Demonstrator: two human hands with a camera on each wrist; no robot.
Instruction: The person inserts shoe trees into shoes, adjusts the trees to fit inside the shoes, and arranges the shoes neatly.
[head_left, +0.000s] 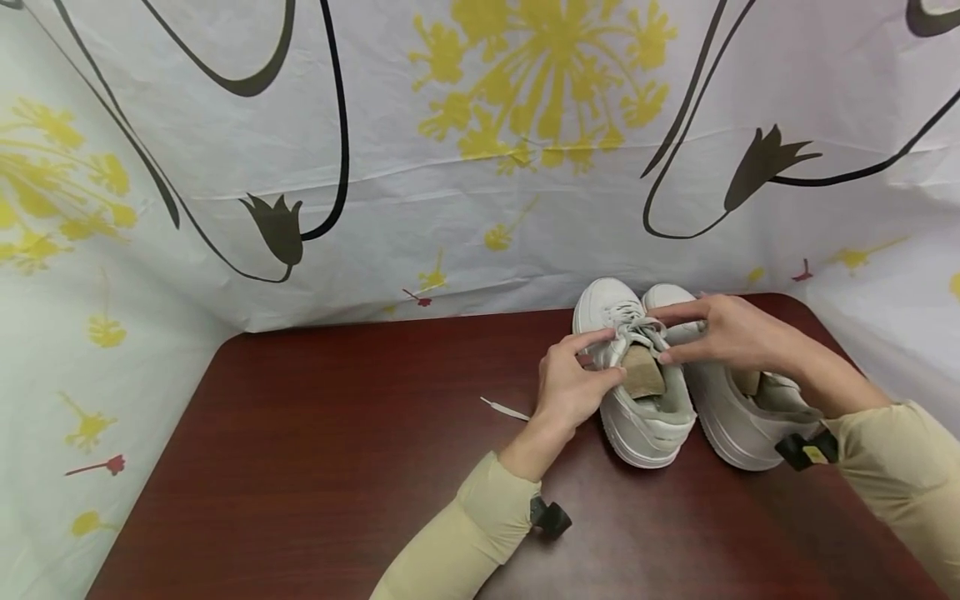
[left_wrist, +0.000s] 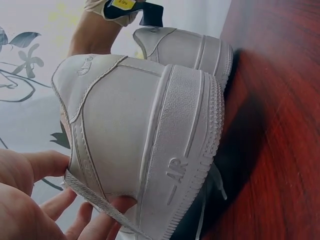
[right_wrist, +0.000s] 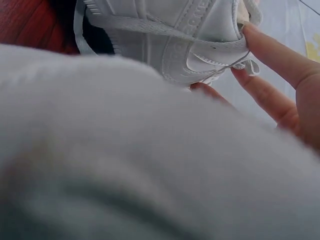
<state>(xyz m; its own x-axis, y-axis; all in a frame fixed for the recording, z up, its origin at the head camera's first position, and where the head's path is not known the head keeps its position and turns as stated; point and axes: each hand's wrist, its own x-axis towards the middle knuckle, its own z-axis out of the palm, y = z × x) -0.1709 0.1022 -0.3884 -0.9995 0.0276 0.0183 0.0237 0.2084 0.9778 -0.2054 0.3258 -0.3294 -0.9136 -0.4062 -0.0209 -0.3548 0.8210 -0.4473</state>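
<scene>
A white sneaker [head_left: 648,429] stands on the table, toe toward the back and heel toward me. Its tan inner lining shows between my hands. On its left side my left hand [head_left: 572,379] grips the upper near the lacing, thumb at the collar and fingers lower down. In the left wrist view a flat white shoelace [left_wrist: 102,202] crosses over those fingers. On the other side my right hand [head_left: 738,333] holds the upper by the laces, thumb at the collar edge. Around its fingertips lies a small lace loop [right_wrist: 252,66].
A second white sneaker [head_left: 738,429] stands close on the right, partly under my right forearm. One lace end [head_left: 505,408] lies on the dark red-brown table [head_left: 337,450] left of my left hand. A patterned white cloth [head_left: 390,208] hangs behind the table.
</scene>
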